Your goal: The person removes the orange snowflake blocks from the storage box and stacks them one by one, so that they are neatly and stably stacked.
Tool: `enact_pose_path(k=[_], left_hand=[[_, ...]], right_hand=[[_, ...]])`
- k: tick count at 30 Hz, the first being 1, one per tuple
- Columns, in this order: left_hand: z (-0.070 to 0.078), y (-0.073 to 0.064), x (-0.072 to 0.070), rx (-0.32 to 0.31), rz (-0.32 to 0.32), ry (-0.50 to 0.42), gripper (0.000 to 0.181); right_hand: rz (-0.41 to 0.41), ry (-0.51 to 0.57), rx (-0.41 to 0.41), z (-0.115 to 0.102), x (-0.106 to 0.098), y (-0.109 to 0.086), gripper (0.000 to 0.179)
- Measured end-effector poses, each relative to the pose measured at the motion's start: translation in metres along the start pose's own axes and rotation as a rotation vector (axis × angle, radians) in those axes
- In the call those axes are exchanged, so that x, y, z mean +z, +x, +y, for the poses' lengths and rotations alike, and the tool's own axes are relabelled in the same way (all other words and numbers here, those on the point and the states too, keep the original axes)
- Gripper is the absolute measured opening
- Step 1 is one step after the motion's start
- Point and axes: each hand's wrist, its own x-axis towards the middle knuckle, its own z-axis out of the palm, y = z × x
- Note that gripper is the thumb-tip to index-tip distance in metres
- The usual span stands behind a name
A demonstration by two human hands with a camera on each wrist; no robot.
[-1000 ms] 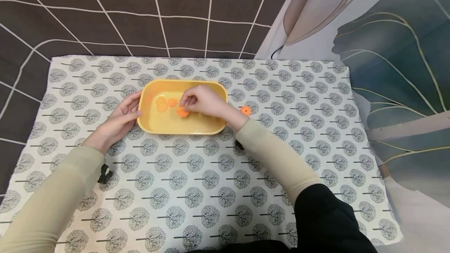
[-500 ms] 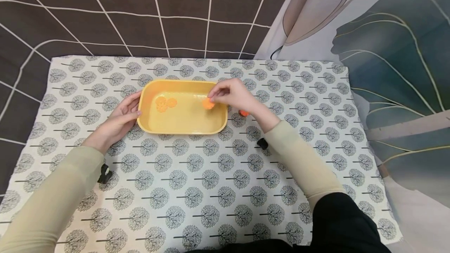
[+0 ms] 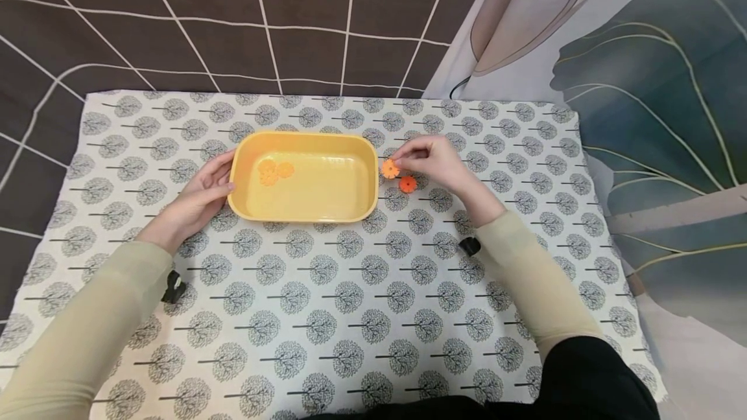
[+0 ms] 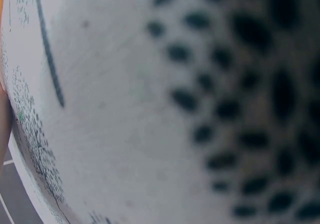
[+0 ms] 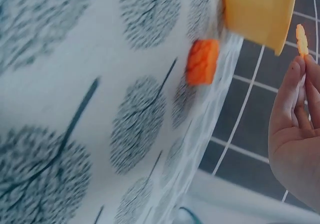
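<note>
My right hand (image 3: 434, 159) pinches a thin orange flower-shaped slice (image 3: 390, 168) between thumb and fingers, just past the right end of the yellow tray (image 3: 303, 216). In the right wrist view the slice (image 5: 301, 39) stands on edge above the fingertips. Close below it on the cloth sits a thicker orange flower-shaped stack (image 3: 408, 184), whose ridged side shows in the right wrist view. My left hand (image 3: 204, 194) holds the tray's left end, thumb at the rim. Several paler orange flower slices (image 3: 268, 172) lie inside the tray toward its left.
A white cloth (image 3: 327, 316) printed with grey trees covers the table. Behind the table hangs a dark covering (image 3: 222, 44) with white grid lines, and a leaf-patterned curtain (image 3: 653, 115) is at the right. The left wrist view shows mostly cloth.
My right hand has lifted an orange flower-shaped slice from inside the tray and carried it right, over the rim, to beside the orange stack. The left hand and tray stay put.
</note>
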Motion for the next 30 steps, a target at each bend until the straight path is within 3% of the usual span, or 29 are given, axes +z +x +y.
enact_pose_path(k=[12,30], left_hand=[[0.0,0.001,-0.001,0.007,-0.007,0.0,0.071],[-0.001,0.001,-0.001,0.007,-0.012,0.004,0.069]], right_hand=[[0.037,-0.102,0.064,0.031,-0.016,-0.01,0.017],[-0.003,-0.048,0.141,0.049,-0.014,-0.013,0.019]])
